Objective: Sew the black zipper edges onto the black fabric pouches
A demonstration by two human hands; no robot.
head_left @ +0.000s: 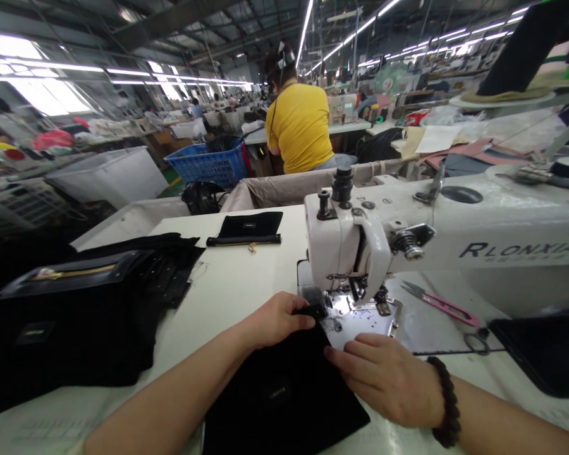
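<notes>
A black fabric panel [284, 411] with a small label lies in front of me, its upper edge at the white sewing machine's [334, 253] needle area. My left hand [279, 319] is closed, pinching the panel's upper edge and a dark strip beside the metal plate [360, 322]. Against the panel's right edge, my right hand [386, 376] is closed with fingers bent and grouped; its thumb is mostly hidden. A dark beaded bracelet circles that wrist.
Pink-handled thread snips [443, 306] and a dark phone-like slab [545, 351] lie at right. Stacked black pieces with zippers [76, 316] are at left; another zippered piece [251, 227] lies behind. Beyond are a blue crate [208, 164] and a person in yellow [298, 126].
</notes>
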